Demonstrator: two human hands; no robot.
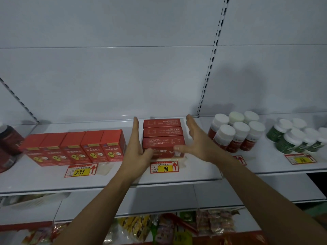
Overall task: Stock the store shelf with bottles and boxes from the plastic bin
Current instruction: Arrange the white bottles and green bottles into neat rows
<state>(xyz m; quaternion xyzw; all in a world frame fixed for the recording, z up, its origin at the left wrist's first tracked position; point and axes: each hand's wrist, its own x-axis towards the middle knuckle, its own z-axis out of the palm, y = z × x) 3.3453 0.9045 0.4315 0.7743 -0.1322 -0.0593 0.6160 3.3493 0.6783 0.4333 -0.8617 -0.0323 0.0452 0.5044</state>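
Observation:
Three red boxes stand one behind another in a row on the white shelf, above a price tag marked 98. My left hand lies flat against the row's left side, fingers straight, thumb touching the front box's lower corner. My right hand is spread open at the row's right side, its thumb reaching across the front box's face; the fingers stand a little off the boxes. The plastic bin is out of sight.
Several red boxes stand in a row at the left over a 299 tag, with dark jars beyond. Red bottles with white caps and green bottles stand at the right. Snack packets fill the lower shelf.

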